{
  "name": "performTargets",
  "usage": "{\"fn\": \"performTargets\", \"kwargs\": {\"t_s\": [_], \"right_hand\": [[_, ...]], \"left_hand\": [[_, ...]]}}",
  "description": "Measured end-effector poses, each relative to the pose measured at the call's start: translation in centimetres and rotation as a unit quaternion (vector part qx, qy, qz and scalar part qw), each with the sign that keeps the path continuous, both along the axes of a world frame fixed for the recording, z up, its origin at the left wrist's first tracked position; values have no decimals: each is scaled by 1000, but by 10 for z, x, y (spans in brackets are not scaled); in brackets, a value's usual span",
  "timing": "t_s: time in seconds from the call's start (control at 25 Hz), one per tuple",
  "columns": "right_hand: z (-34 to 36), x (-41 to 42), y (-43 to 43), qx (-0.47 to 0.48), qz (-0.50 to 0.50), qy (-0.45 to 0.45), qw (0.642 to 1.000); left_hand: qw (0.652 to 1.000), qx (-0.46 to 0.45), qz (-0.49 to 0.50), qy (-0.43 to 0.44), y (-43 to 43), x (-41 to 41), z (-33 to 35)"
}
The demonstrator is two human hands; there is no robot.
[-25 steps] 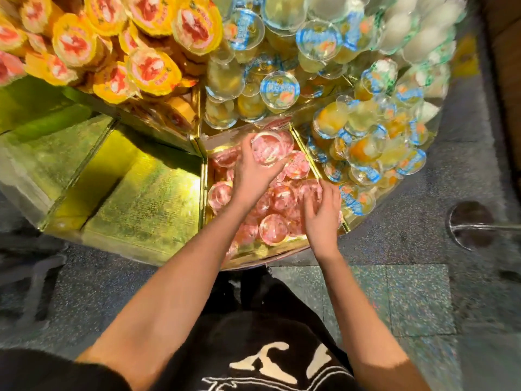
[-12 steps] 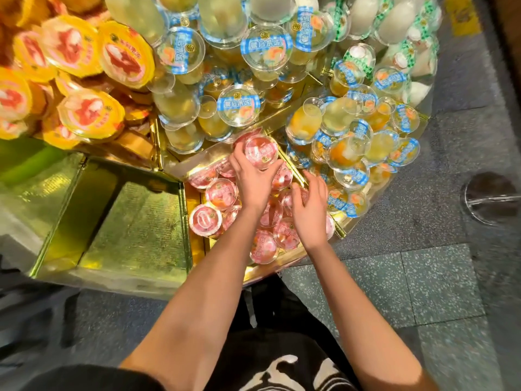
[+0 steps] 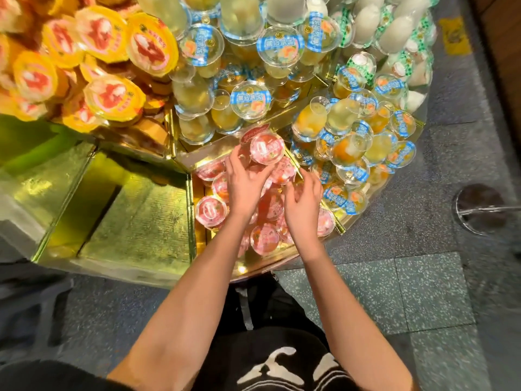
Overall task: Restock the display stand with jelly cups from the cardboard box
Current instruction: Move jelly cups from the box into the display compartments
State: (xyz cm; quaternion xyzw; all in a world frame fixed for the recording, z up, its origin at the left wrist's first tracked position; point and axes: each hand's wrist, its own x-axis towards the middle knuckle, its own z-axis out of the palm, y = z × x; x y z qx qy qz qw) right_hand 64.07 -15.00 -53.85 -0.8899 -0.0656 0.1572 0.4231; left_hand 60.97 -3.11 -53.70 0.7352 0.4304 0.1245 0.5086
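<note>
A: The fingers (image 3: pixel 233 165) of the left hand (image 3: pixel 245 184)?
B: Curled round a round clear-plastic jelly cup with a pink lid (image 3: pixel 266 148), held at the heap's far end, apparently to seat it there.
A: And the right hand (image 3: pixel 303 206)?
B: Half-curled over the other pink-lidded cups (image 3: pixel 210 211), probably steadying them; grip not discernible. All lie in one compartment of the gold mirrored display stand (image 3: pixel 141 221). The cardboard box is unseen.

Clear glossy plastic is gleaming on the pink jelly cups (image 3: pixel 266 148), each sealed smooth on top. The display stand (image 3: pixel 135 221) at the left is glinting like mirrored gold foil with a fine grain. The near floor (image 3: pixel 423 292) is showing speckled, matt stone.
</note>
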Motion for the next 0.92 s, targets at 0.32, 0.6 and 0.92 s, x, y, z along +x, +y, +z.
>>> {"fn": "performTargets", "kwargs": {"t_s": [0.32,0.6,0.92], "right_hand": [[43,-93,113,-2,55,-63,997],[54,-300,263,30,263,-43,963],[52,-523,395,-43,469,-38,882]], "left_hand": [[979,172,-84,76,98,-169,18],[960,236,42,144,217,-385,53],[914,170,294,221,293,-664,68]]}}
